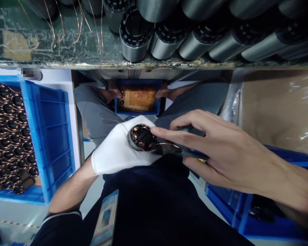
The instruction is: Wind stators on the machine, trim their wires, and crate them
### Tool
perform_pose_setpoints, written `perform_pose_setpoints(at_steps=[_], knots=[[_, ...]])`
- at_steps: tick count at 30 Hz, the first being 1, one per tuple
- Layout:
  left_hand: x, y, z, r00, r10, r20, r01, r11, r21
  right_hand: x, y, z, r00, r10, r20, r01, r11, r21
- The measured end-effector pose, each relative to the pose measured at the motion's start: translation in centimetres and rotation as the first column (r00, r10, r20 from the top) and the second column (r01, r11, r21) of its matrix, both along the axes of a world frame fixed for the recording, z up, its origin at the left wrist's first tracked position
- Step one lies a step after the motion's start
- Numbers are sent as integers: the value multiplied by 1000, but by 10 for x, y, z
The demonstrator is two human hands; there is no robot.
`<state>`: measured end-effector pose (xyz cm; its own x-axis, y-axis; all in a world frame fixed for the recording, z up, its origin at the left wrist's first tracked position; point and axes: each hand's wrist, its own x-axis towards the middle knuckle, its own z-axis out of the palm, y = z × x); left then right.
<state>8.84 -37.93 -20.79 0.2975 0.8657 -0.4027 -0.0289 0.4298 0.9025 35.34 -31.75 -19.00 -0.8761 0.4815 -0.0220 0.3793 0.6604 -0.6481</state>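
A round metal stator [141, 137], wound with glossy copper wire, is cupped over the lap in the white-gloved left hand [119, 150], while a dark, slim tool [179, 150] is gripped by the bare right hand [220, 150].

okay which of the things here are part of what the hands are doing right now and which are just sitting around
In use:
gloved left hand cupping the wound motor stator
bare right hand holding a dark-handled tool against the stator's copper wires

Lying about:
blue crate of wound coils at left
row of metal cylinders on the bench
small blue tray of copper scraps, held by another person's hands
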Motion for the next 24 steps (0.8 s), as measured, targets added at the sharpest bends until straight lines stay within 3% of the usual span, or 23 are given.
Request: perform_pose_setpoints(at_steps=[5,10,14,17,20,24], knots=[[-1,-5,-7,998,-30,-62,29,999,-22,1,2,1,996,62,57,-69,988,139],[3,-10,-19,996,3,-86,-3,1000,9,1,2,0,993,29,113,-35,998,54],[11,-7,-18,969,28,-247,-19,999,37,-5,2,-1,993,-3,121,-9,995,103],[16,-3,-16,938,-2,-346,33,996,84,-6,0,-1,991,-7,136,-16,986,164],[18,-1,-16,919,-60,-389,95,993,70,-4,0,0,990,-9,139,-10,990,140],[21,0,-18,914,-51,-402,103,989,107,-2,3,-3,993,-38,112,34,999,30]])
